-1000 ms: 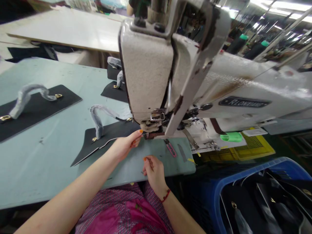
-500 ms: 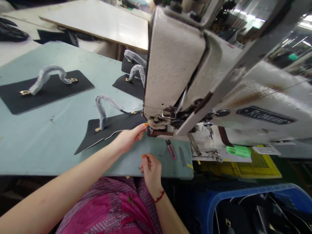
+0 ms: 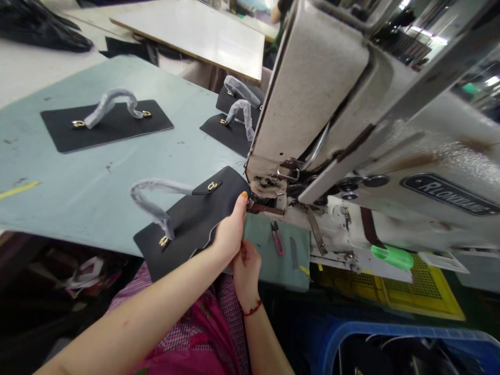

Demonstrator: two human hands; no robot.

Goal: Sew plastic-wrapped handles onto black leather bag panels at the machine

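A black bag panel (image 3: 195, 213) with a plastic-wrapped handle (image 3: 150, 200) and gold fittings lies slanted on the table, its lower left corner over the front edge. Its right end sits by the needle area of a sewing machine (image 3: 269, 190). My left hand (image 3: 230, 229) pinches the panel's near edge, thumb on top, right beside the presser foot. Just below it, my right hand (image 3: 247, 265) is closed with fingers curled, close against the left wrist. Whatever the right fingers hold is hidden.
Other black panels with wrapped handles lie on the green table (image 3: 113, 203), one at left (image 3: 113, 127), others behind the machine head. Pink-handled snips (image 3: 277, 239) lie right of my hands. A blue bin (image 3: 332, 338) of black pieces and a yellow crate (image 3: 422, 291) stand at lower right.
The panel has swung round, its left end coming toward me past the table edge. My left hand has shifted along its edge, and my right hand now sits against it. The view has shifted left.
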